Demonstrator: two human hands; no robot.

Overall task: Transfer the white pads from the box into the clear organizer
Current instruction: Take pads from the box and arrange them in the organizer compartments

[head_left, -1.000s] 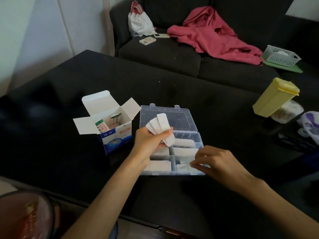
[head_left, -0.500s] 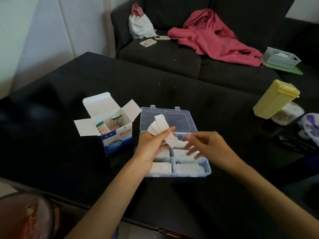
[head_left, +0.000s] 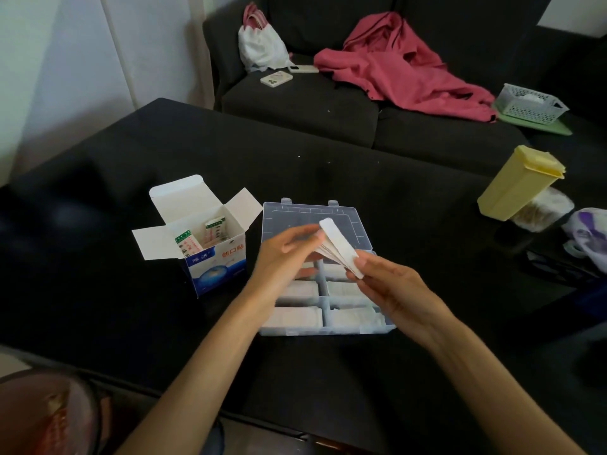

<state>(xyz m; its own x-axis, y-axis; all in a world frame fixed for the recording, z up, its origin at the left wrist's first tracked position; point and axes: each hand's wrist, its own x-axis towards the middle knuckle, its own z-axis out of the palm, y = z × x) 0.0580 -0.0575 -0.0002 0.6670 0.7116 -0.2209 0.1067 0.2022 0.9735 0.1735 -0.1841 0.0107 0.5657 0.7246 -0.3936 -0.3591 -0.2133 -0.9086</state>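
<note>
Both hands hold 1 fanned stack of white pads (head_left: 340,249) above the open clear organizer (head_left: 328,328), which sits near the middle of the black table (head_left: 328,169). The left hand (head_left: 282,254) grips the stack's far end; the right hand (head_left: 391,287) pinches its near end. More pads fill the organizer's compartments. The opened blue-and-white box (head_left: 213,257) stands just left of it.

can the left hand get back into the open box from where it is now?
Probably not right away: the left hand and right hand both hold the stack of pads over the organizer. The box sits beside it, flaps open, nothing between.
</note>
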